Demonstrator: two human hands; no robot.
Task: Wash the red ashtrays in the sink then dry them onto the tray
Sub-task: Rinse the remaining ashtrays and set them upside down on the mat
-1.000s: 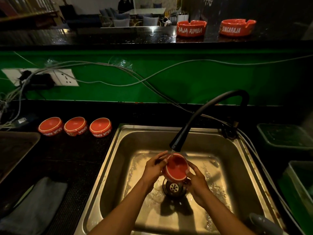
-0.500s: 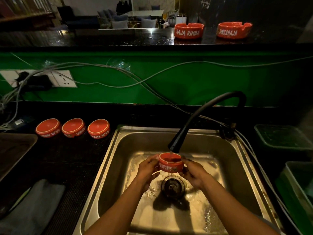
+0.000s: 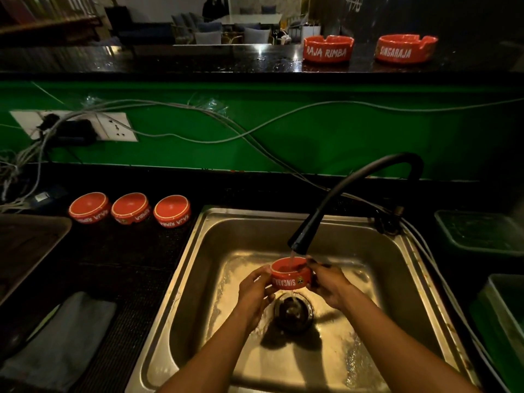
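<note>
I hold a red ashtray point(image 3: 290, 275) upright under the running black tap point(image 3: 340, 191), above the drain of the steel sink point(image 3: 215, 245). My left hand point(image 3: 255, 293) grips its left side and my right hand point(image 3: 330, 282) grips its right side. Water falls into its bowl. Three red ashtrays point(image 3: 90, 207), point(image 3: 131, 208), point(image 3: 172, 211) lie upside down in a row on the black counter left of the sink. Two more red ashtrays point(image 3: 328, 49), point(image 3: 406, 49) stand upright on the upper bar ledge. A dark tray point(image 3: 25, 245) sits at the far left.
A grey cloth point(image 3: 62, 344) lies on the counter at the lower left. Cables and a wall socket point(image 3: 71, 126) run along the green wall. Green plastic bins point(image 3: 479, 234) stand right of the sink.
The ashtray has turned from tilted with its underside toward me to upright under the stream. Both hands shifted to its sides and rose slightly.
</note>
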